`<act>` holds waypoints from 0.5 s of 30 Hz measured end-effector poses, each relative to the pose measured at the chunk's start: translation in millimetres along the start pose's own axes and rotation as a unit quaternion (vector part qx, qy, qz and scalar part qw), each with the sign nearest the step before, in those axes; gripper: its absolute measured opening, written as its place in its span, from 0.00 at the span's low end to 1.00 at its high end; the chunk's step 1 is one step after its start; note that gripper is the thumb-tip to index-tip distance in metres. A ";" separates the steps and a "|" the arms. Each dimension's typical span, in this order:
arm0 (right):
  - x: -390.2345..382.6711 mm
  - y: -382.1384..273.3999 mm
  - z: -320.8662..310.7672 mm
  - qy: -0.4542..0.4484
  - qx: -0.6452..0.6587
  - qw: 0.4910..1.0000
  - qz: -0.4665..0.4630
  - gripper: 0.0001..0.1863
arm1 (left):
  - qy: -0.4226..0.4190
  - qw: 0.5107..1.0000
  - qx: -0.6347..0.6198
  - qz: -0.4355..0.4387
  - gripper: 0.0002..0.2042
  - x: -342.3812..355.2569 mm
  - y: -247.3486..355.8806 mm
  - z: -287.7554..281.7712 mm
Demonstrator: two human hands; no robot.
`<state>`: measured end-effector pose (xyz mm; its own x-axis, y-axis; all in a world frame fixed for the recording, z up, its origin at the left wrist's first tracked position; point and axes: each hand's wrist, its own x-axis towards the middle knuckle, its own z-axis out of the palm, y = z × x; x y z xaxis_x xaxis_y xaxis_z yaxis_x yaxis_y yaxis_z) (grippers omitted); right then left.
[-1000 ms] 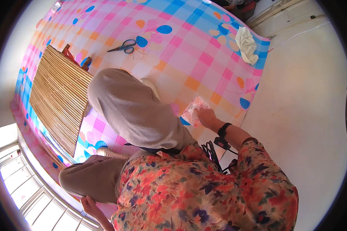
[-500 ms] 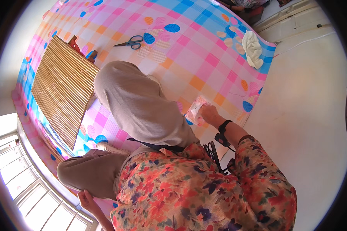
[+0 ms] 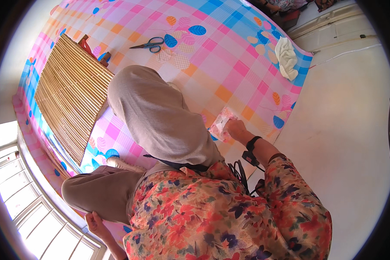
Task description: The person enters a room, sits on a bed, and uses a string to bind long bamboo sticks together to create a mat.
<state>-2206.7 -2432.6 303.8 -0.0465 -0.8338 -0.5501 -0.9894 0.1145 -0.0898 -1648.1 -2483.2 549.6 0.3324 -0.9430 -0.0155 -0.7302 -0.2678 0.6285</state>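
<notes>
My right hand [image 3: 236, 129] is closed on the edge of a small clear plastic packet [image 3: 221, 121] with pink-and-white contents or print, low over the sheet beside my right leg. What exactly the packet contains is too blurred to tell. My left hand [image 3: 96, 225] is beside my left thigh at the lower left, its fingers curled against the trouser leg. Anything inside those curled fingers is hidden. A mat of thin bamboo slats [image 3: 72, 96] lies to the left, beyond my bent knees. Dark-handled scissors [image 3: 151, 44] rest on the patterned sheet ahead of me.
A pink, blue and orange checked sheet [image 3: 229, 65] covers the floor. At its far right edge lies a crumpled cream cloth [image 3: 286, 59]. Red and brown pieces [image 3: 91, 50] lie behind the mat. Black cables [image 3: 239, 173] hang by my right side; a barred window [image 3: 39, 208] is lower left.
The view has shifted very slightly. My right hand still grips the packet in almost the same place, and my left hand stays by the thigh.
</notes>
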 end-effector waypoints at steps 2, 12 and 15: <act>-0.4 4.0 1.0 -0.013 -0.004 1.000 -0.017 0.07 | -0.005 1.000 -0.002 0.015 0.12 0.7 -3.6 -0.9; -43.7 4.5 -63.4 0.130 0.223 0.965 -0.058 0.06 | 0.013 0.999 -0.023 0.020 0.13 5.2 -12.4 2.2; -49.8 7.5 -54.6 0.125 0.223 0.967 -0.007 0.06 | 0.010 0.998 -0.055 0.017 0.13 4.8 -19.8 2.0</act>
<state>-2219.3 -2419.7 375.9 -0.1209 -0.9350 -0.3335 -0.8353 0.2773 -0.4747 -1633.2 -2482.9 535.5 0.3218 -0.9466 0.0216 -0.6719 -0.2122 0.7096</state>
